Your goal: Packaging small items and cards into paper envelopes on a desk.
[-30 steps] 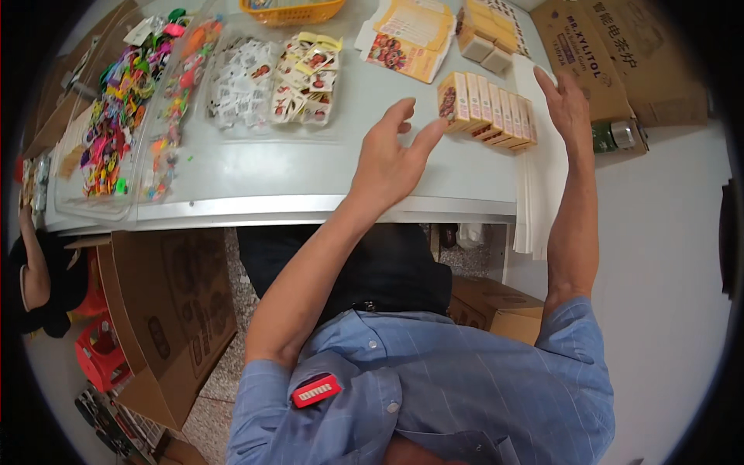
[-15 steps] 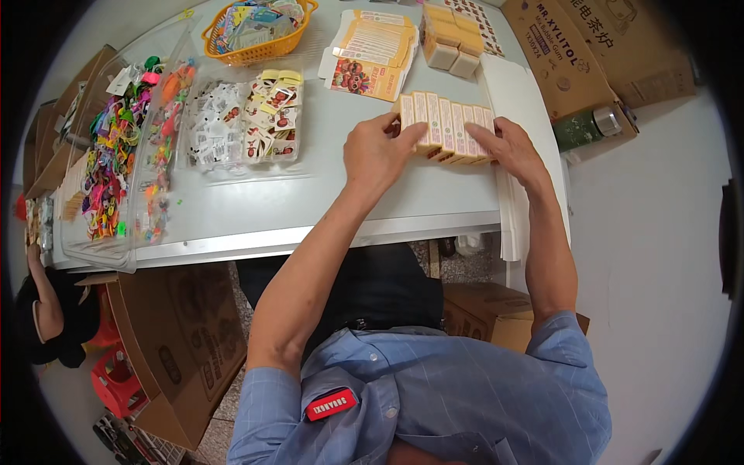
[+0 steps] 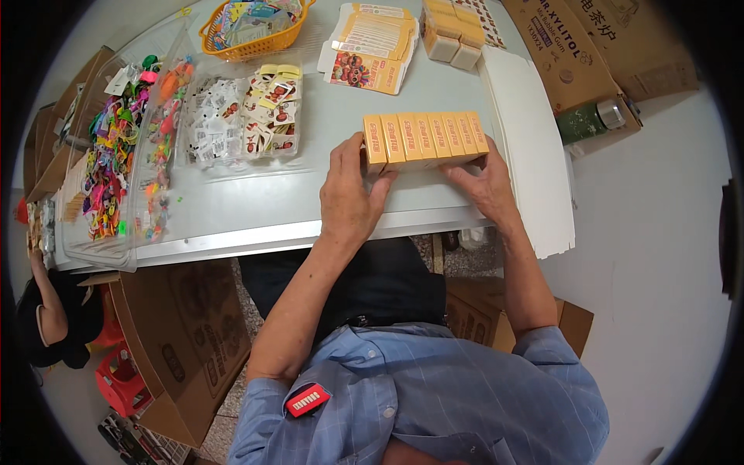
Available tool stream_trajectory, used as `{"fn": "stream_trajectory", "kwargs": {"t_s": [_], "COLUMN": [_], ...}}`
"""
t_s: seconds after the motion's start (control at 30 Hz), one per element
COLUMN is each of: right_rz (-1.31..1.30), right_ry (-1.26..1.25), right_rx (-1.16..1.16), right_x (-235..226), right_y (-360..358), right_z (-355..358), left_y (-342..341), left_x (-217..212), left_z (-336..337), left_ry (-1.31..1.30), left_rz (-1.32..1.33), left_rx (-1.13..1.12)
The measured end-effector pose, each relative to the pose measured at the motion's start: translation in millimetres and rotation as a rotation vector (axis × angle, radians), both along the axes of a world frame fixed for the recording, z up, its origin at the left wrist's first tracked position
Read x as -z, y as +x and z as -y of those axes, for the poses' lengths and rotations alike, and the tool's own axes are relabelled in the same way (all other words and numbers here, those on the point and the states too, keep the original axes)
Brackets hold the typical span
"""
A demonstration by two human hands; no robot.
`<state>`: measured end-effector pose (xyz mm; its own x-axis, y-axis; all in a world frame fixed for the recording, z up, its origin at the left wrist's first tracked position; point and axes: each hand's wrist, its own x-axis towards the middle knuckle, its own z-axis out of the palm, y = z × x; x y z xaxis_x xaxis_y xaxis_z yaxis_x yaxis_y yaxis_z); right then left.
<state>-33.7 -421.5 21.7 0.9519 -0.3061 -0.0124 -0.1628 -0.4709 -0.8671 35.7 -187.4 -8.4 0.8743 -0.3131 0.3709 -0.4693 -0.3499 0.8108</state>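
A row of several small orange cartons [image 3: 424, 137], packed side by side, stands near the table's front edge. My left hand [image 3: 350, 190] presses on the row's left end, its thumb along the near side. At the other end my right hand [image 3: 482, 184] grips the row, thumb on the near face and fingers round the right side. Both hands squeeze the cartons together between them. Behind the row lies a fanned stack of flat printed cartons [image 3: 370, 48]. To its right sits a block of pale yellow-topped boxes [image 3: 453, 32].
White sheets [image 3: 535, 147] hang over the table's right edge, beside a green flask [image 3: 581, 126] and cardboard boxes [image 3: 620, 58]. To the left are a clear tray of small packets and cards [image 3: 244, 116], a bin of colourful trinkets [image 3: 124, 155] and an orange basket [image 3: 260, 43]. Someone works at far left.
Both hands have brought the row of cartons nearer and a little left. Its orange printed faces now show upward, where paler faces showed before.
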Motion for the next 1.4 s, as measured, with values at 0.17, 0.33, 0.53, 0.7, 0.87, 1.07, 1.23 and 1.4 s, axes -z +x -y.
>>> {"fn": "stream_trajectory", "kwargs": {"t_s": [0.17, 0.33, 0.53, 0.7, 0.87, 1.07, 1.23, 1.4], "right_rz": [0.116, 0.140, 0.140, 0.140, 0.084, -0.016, -0.181, -0.414], "right_ry": [0.063, -0.009, 0.088, 0.028, 0.034, -0.154, -0.428, -0.626], "right_rx": [-0.006, -0.007, 0.033, 0.025, 0.015, 0.066, 0.021, 0.065], "right_x": [3.4, 17.3, 23.3, 14.6, -31.1, -63.8, -49.2, -42.4], "right_y": [1.5, 2.3, 4.4, 3.5, 8.3, 42.0, 102.5, 136.0], "right_z": [-2.8, -5.4, -9.5, -8.1, 2.0, 44.0, 101.3, 132.7], "left_y": [0.7, 0.1, -0.2, -1.0, 0.5, 41.3, 86.5, 112.9], "left_x": [-1.8, 4.4, 6.8, 6.0, 1.0, -32.2, -31.5, -29.6], "left_z": [-2.4, 5.6, 10.7, 12.4, 25.4, 67.8, 100.6, 124.9], "left_ry": [-0.029, -0.054, 0.007, -0.013, -0.166, -0.113, -0.029, -0.052], "left_rz": [-0.022, 0.026, 0.096, 0.070, -0.023, -0.116, -0.244, -0.319], "left_rx": [-0.028, -0.072, -0.121, -0.108, -0.071, -0.017, 0.050, 0.069]}}
